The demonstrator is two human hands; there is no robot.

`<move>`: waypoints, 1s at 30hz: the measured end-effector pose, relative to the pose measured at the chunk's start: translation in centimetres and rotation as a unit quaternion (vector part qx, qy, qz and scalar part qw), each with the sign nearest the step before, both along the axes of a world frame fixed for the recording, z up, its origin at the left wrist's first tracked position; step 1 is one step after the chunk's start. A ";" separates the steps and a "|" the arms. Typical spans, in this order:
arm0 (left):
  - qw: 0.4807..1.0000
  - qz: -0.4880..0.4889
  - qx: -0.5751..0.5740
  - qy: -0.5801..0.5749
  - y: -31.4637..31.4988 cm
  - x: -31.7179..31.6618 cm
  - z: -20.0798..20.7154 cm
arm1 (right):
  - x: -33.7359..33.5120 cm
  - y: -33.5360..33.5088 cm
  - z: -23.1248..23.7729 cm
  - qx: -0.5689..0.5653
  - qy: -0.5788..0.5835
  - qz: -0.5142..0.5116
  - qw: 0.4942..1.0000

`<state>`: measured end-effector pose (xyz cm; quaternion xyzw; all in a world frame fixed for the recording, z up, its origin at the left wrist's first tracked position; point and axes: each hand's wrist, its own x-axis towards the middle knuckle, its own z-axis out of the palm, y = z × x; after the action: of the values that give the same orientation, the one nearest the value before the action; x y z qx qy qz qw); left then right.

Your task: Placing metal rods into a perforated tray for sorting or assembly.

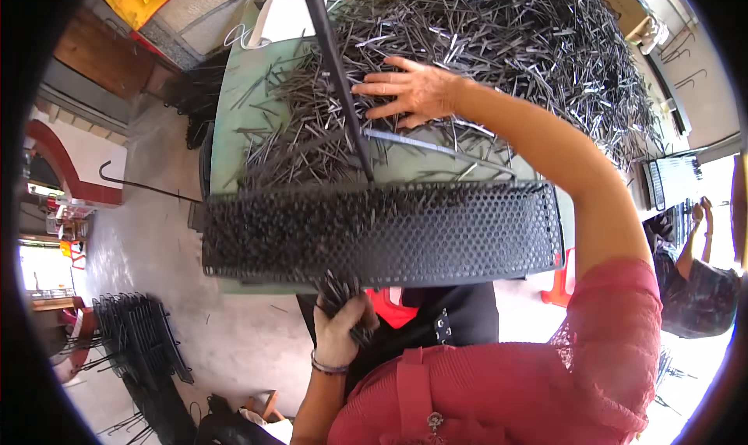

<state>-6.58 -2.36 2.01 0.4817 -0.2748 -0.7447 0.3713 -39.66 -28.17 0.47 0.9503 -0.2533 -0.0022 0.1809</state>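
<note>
I'm watching the left hand (343, 332) clutching strips (336, 287) near six o'clock, below the rack (475, 238); the right hand (413, 94) is showing splayed fingers over the pile (506, 40) toward twelve. I'm fearing a loosening grip spilling strips.

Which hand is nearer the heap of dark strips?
Right. The right hand is spread over the left part of the heap; the left hand is farther off, beyond the near edge of the black perforated panel, gripping a bunch of strips.
</note>
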 end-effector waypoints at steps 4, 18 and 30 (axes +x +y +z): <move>0.998 -0.004 -0.030 -0.064 -0.5 0.2 -1.4 | -1.8 3.9 3.9 0.025 -0.039 0.019 0.999; 0.999 -0.009 -0.015 0.037 0.0 1.0 -1.8 | -1.2 34.8 -1.7 0.056 -0.688 -0.547 0.475; 0.988 -0.143 0.019 0.057 2.8 1.0 -0.1 | -3.2 30.4 0.0 -0.108 -0.523 -0.497 0.684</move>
<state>-5.55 0.44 1.91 0.4010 -0.3051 -0.8216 0.2666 -42.87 2.24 0.43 0.5055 -0.7407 0.4328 0.0924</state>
